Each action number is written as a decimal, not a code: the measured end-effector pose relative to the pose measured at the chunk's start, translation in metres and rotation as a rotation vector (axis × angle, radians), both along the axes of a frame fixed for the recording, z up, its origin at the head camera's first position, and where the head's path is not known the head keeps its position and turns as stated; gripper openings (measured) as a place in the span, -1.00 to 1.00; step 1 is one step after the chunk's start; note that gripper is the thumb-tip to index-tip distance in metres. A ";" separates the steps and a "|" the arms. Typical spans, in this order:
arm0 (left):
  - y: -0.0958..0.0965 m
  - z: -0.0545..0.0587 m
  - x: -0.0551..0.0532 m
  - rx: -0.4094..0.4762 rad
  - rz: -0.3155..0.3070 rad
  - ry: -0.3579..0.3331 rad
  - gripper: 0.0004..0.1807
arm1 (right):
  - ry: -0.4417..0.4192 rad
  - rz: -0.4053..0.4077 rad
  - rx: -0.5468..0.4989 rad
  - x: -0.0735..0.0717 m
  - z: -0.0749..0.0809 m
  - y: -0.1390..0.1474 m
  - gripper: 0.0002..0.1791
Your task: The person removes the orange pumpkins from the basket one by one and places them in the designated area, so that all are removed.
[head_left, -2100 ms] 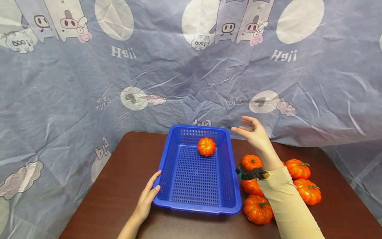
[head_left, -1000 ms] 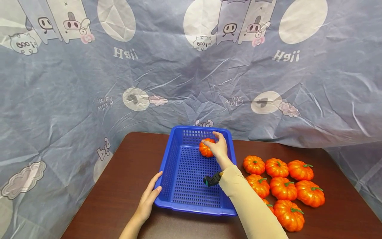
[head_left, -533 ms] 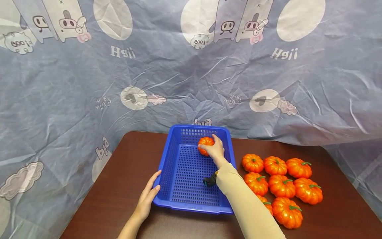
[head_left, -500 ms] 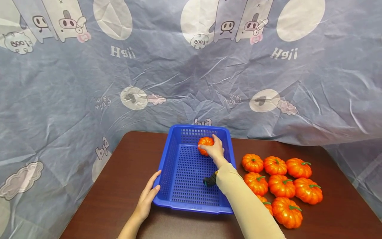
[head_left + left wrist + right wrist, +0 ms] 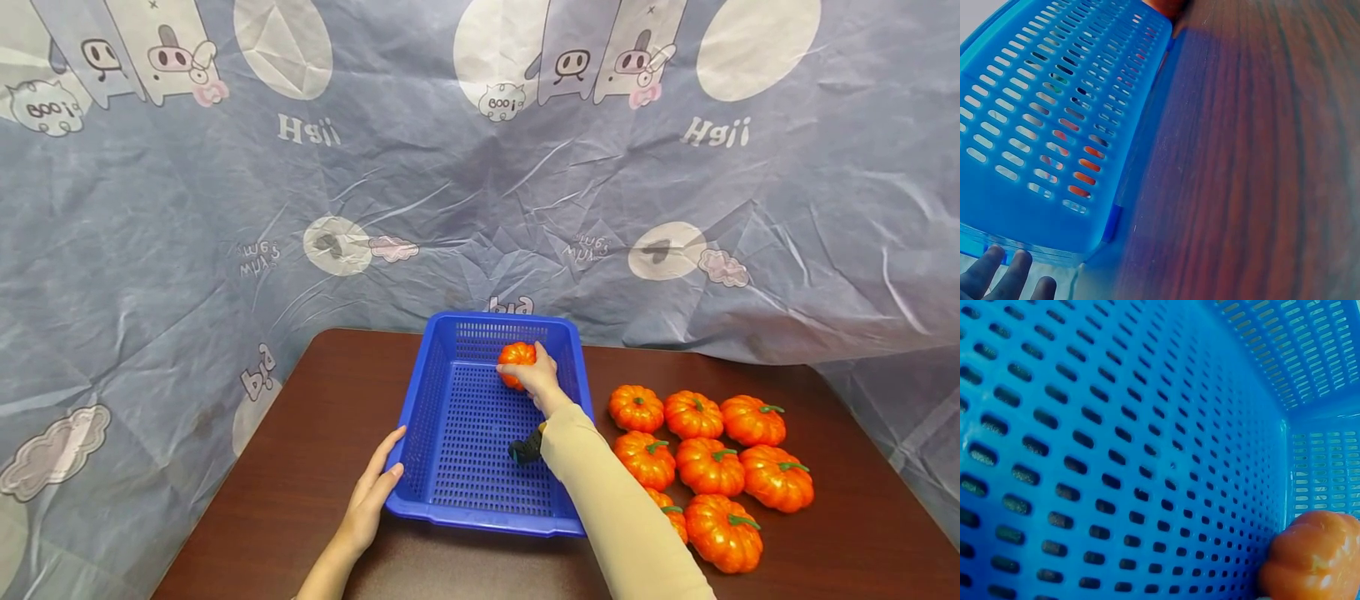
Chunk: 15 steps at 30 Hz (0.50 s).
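A blue perforated plastic basket [image 5: 487, 522] stands on the brown table. Inside it, near the far right, my right hand [image 5: 537, 377] holds a small orange pumpkin [image 5: 517, 354], thumb on the near side and fingers over the right. The same pumpkin [image 5: 1316, 556] shows at the lower right corner of the right wrist view, with the hand itself out of sight there. My left hand [image 5: 363, 505] rests against the basket's left rim close to its front corner, fingers extended. In the left wrist view its fingertips [image 5: 1016, 265] lie right at the rim.
To the basket's right sit several more orange pumpkins [image 5: 710, 467] with green stems, set close together in rows. My right sleeve [image 5: 607, 492] partly covers the nearest left one [image 5: 670, 512]. A blue-grey printed cloth [image 5: 480, 183] hangs behind the brown table [image 5: 300, 467].
My right hand has come from above the basket's far right corner down and left into it, and has taken hold of the pumpkin lying there. My left hand stays at the rim.
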<state>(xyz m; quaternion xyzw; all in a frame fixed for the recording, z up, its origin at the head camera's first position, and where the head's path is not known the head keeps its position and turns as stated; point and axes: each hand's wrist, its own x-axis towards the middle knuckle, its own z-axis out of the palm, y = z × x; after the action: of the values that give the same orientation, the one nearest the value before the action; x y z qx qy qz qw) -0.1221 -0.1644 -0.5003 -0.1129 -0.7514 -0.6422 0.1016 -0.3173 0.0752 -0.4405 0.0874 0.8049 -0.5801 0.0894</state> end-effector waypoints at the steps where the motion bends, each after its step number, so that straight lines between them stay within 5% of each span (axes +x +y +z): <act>1: 0.000 0.000 0.000 0.003 -0.002 0.002 -0.47 | 0.007 -0.003 -0.002 -0.001 0.000 0.000 0.03; 15: 0.001 0.000 -0.001 0.009 0.005 0.006 -0.48 | -0.003 -0.044 -0.070 0.000 -0.004 -0.002 -0.39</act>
<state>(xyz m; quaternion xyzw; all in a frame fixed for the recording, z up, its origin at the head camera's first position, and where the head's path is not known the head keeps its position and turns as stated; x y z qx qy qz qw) -0.1227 -0.1638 -0.5005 -0.1128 -0.7484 -0.6450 0.1060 -0.3174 0.0735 -0.4442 0.1025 0.7820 -0.6094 0.0808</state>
